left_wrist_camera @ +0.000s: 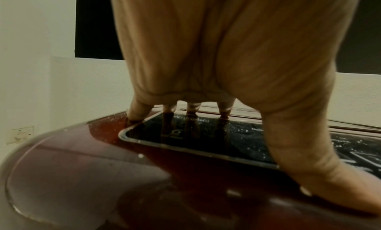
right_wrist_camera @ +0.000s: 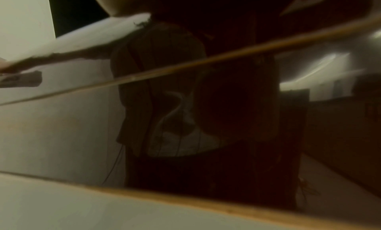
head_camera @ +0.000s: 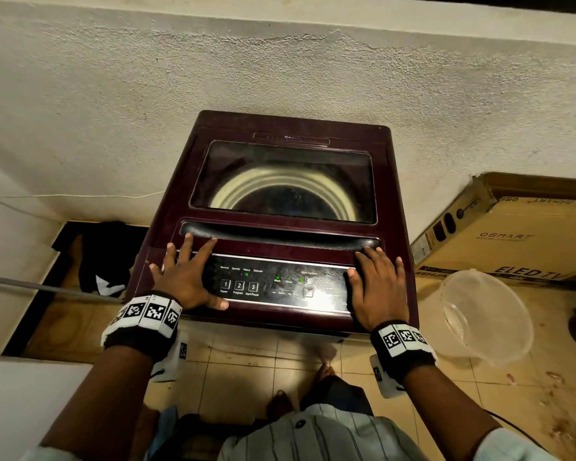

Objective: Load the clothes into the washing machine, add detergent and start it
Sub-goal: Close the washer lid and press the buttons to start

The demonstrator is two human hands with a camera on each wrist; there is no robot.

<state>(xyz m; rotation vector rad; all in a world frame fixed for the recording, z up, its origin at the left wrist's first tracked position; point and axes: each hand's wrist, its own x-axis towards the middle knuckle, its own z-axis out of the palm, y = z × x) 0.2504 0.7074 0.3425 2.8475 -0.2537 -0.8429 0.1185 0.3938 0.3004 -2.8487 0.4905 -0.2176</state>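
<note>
A maroon top-load washing machine (head_camera: 167, 227) stands against the wall with its glass lid (head_camera: 283, 181) closed; the drum shows through it as a blur. The black control panel (head_camera: 266, 284) has green lights lit above its numbered buttons. My left hand (head_camera: 183, 274) lies flat on the panel's left end, fingers straight and spread, seen from below in the left wrist view as the left hand (left_wrist_camera: 216, 54) on the glossy panel (left_wrist_camera: 206, 139). My right hand (head_camera: 378, 287) rests flat on the panel's right end. The right wrist view is dark and shows only reflections.
A dark garment (head_camera: 103, 257) lies on the floor left of the machine. A clear plastic tub (head_camera: 486, 314) sits on the tiles at the right, beside a cardboard TV box (head_camera: 512, 234). A white cable (head_camera: 64, 196) runs along the wall. My feet stand on the tiled floor (head_camera: 246, 361).
</note>
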